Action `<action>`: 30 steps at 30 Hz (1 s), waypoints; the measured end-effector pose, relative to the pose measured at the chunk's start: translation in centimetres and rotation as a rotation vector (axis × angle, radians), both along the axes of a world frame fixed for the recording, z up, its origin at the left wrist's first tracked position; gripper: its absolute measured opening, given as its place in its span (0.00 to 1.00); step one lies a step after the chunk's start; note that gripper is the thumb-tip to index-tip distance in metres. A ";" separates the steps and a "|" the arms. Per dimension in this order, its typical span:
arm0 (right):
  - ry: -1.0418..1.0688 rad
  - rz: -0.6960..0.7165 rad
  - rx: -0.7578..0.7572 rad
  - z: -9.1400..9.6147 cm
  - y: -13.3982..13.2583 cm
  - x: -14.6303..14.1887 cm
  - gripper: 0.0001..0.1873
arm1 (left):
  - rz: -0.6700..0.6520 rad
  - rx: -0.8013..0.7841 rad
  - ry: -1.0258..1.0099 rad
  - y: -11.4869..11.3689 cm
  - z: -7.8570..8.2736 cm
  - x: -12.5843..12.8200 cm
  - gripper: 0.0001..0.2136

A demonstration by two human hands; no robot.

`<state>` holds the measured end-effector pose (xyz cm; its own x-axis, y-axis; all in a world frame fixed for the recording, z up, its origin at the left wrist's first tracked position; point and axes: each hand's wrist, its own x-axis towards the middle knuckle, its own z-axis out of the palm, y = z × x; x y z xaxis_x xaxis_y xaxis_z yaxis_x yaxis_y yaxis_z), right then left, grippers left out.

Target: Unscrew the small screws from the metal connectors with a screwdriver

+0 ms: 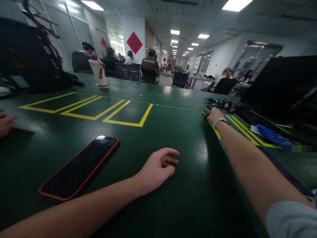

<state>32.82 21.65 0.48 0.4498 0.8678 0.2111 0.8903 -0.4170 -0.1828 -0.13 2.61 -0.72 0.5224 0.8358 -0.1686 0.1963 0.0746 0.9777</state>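
My left hand (158, 169) rests over the green tabletop (183, 198), right of a phone (83, 168) in an orange case. Its fingers are loosely bent and apart, with nothing between them. Stretched far forward on the right, my right hand (215, 114) wears a white band at the wrist. Its fingers are closed at a small dark, shiny thing that I cannot make out, over a yellow tape outline. Just beyond that hand lies a tangle of dark cables and parts (224, 104).
Yellow tape outlines (123, 123) mark the table's left half. A white cup (99, 72) stands behind them. Another person's hand (7, 124) shows at the left edge. Blue gloves (271, 135) lie on the right, near a large black screen (284, 86). People sit farther back.
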 end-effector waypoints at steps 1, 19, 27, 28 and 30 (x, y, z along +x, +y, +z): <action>0.000 0.011 -0.001 0.1 -0.3 -0.1 0.17 | -0.002 0.001 0.003 0.0 0.0 0.0 0.19; 0.367 0.747 0.380 -0.4 -13.2 -12.1 0.16 | 0.176 0.134 -0.134 -0.5 0.0 0.1 0.28; 0.820 1.107 0.383 -1.2 -20.4 -16.8 0.18 | 0.028 0.232 -0.249 -1.1 0.4 -0.1 0.22; 0.791 1.109 0.373 -1.0 -20.6 -16.6 0.19 | 0.036 0.255 -0.246 -1.1 0.4 -0.2 0.21; 0.750 1.127 0.358 -0.4 -20.6 -16.0 0.24 | 0.078 0.309 -0.242 -0.8 0.5 -0.4 0.20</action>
<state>16.82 1.05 0.04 -0.3413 0.7843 0.5181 0.3553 0.6179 -0.7014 -0.52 1.79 -0.18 0.4490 0.8666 0.2176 -0.0374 -0.2251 0.9736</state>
